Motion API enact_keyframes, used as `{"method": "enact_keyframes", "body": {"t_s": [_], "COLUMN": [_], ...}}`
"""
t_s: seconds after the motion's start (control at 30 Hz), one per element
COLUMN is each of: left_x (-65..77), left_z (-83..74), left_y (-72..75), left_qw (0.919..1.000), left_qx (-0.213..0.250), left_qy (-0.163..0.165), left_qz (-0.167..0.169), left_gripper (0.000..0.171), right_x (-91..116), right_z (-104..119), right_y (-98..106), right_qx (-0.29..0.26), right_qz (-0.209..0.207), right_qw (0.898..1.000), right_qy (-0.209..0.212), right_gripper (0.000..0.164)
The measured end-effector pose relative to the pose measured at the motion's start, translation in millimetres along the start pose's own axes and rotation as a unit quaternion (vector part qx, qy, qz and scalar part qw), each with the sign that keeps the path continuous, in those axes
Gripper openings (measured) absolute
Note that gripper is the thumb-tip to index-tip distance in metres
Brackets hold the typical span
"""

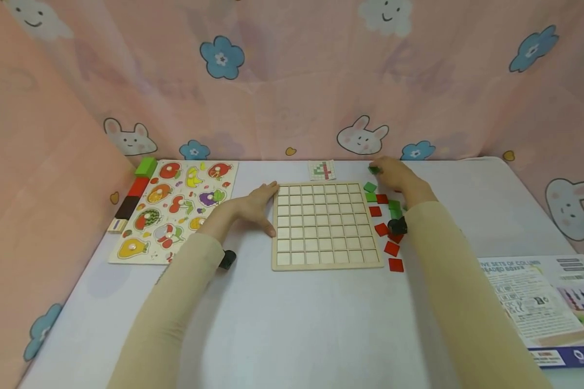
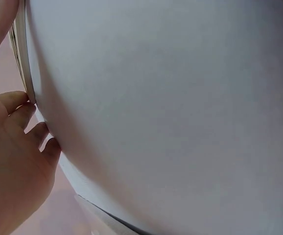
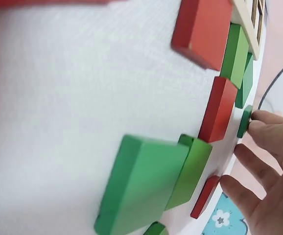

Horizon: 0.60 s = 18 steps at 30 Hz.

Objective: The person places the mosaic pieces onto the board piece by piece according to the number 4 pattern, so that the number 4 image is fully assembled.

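A square wooden grid board [image 1: 327,266] with pale cells lies mid-table. Against its left edge rests my left hand [image 1: 255,208], thumb and fingers spread apart. The left wrist view shows the fingers of that left hand [image 2: 19,152] along the board's edge [image 2: 26,63]. Beyond the board's far right corner, my right hand [image 1: 394,173] pinches a small green square tile [image 1: 373,169] between thumb and forefinger. In the right wrist view this green tile [image 3: 245,121] is at the fingertips, with the other fingers spread. Red tiles [image 1: 391,248] and green tiles [image 1: 370,187] lie scattered right of the board.
A small pattern card [image 1: 322,170] lies behind the board. At the left is a fruit puzzle board [image 1: 148,254], with a row of coloured blocks [image 1: 138,187] along its outer side. A printed box [image 1: 540,308] lies at the right. A pink patterned curtain [image 1: 292,81] encloses the table.
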<state>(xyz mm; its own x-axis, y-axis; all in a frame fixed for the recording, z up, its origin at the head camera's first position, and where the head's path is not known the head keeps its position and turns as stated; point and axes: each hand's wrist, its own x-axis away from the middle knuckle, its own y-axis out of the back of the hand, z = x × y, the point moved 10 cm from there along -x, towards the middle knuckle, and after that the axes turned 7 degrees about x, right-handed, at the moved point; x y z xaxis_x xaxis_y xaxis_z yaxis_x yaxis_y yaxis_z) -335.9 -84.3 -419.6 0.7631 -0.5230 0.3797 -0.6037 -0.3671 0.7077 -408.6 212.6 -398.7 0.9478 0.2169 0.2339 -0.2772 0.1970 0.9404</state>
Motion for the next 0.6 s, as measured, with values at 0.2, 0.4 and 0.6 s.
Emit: {"method": "enact_keyframes", "body": {"t_s": [0.2, 0.4, 0.6], "left_x": [-0.9, -3.7, -2.6], "left_z": [0.3, -2.2, -5.0], "left_y": [4.3, 6.5, 8.5], "left_qw": [0.9996, 0.9987, 0.9977], "left_qx": [-0.022, -0.041, -0.053], "left_qy": [0.015, 0.031, 0.043], "left_qz": [0.006, 0.006, -0.002], "left_gripper": [0.124, 0.119, 0.119], "right_x": [-0.1, 4.7, 6.4], "right_z": [-6.8, -10.5, -13.9], "right_y": [6.8, 8.9, 12.2], "right_qx": [0.016, 0.003, -0.032], "right_qz": [-0.028, -0.041, -0.074], "right_qw": [0.999, 0.999, 0.996], "right_qy": [-0.020, -0.030, -0.035], "right_gripper": [0.037, 0.034, 0.026]}}
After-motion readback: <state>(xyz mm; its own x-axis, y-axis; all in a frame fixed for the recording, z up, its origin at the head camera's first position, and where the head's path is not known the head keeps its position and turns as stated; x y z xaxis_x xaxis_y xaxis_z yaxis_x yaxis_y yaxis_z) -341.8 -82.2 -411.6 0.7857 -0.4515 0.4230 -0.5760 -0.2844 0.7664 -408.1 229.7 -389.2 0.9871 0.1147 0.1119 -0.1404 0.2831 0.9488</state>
